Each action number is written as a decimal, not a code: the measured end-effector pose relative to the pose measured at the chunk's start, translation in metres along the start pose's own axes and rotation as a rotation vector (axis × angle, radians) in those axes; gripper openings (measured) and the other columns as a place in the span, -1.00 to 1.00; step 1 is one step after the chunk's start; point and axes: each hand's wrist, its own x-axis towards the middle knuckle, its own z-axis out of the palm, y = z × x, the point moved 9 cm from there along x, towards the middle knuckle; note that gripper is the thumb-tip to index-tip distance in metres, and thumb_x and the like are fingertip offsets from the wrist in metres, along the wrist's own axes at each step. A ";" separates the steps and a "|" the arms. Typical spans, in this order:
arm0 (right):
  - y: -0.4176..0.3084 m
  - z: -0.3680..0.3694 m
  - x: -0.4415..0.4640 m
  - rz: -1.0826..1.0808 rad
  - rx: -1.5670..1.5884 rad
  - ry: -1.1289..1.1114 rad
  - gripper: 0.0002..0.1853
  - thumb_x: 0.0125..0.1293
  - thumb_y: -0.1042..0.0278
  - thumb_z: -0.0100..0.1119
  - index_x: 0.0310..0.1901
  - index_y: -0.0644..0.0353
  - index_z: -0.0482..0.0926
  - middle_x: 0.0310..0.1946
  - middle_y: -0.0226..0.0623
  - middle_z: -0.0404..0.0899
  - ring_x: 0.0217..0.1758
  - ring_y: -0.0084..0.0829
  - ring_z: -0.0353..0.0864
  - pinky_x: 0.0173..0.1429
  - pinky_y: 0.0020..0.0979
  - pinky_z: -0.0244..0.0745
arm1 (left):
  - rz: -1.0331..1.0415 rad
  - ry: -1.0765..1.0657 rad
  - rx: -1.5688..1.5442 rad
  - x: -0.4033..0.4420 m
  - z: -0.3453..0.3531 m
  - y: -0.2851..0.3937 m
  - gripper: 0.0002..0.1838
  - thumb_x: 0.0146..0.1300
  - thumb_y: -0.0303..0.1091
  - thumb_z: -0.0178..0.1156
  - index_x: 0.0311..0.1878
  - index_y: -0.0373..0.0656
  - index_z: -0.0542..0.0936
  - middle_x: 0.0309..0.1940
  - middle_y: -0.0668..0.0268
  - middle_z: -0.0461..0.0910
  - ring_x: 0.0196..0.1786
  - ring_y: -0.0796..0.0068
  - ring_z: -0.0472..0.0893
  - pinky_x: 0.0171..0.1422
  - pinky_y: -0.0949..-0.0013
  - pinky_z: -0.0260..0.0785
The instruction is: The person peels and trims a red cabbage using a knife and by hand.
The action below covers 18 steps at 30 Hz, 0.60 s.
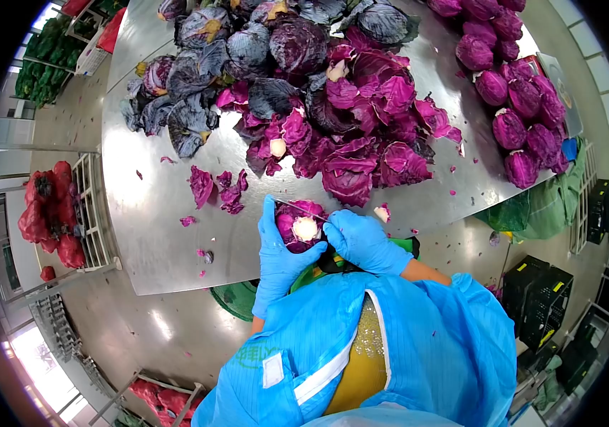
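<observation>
A trimmed red cabbage (291, 226) rests in my left hand (279, 257), its pale cut stem end facing up. The thumb and fingers of that hand wrap round its left and lower sides. My right hand (361, 240), also in a blue glove, is closed at the cabbage's right side. From it a knife with a thin blade (296, 206) lies across the top of the cabbage; the handle is hidden in the fist. Just beyond, loose purple outer leaves (347, 171) lie heaped on the steel table (176, 260).
Untrimmed dark cabbages (247, 50) are piled at the far left of the table. Trimmed purple cabbages (525, 99) line its right side. Leaf scraps (202, 186) and a cut stem piece (382, 213) lie nearby. Black crates (536, 299) stand on the floor at right; red sacks (55, 206) at left.
</observation>
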 end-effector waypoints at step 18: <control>-0.018 0.013 0.013 -0.232 -0.535 -0.141 -0.82 0.28 0.24 0.13 -0.39 0.13 0.45 -0.54 -0.24 0.46 -0.54 -0.26 0.57 -0.52 -0.22 0.46 | -0.007 0.027 0.161 0.002 0.004 0.005 0.32 -0.27 -0.06 0.61 0.53 -0.20 -0.01 0.25 -0.08 0.28 0.23 -0.08 0.46 0.26 0.03 0.42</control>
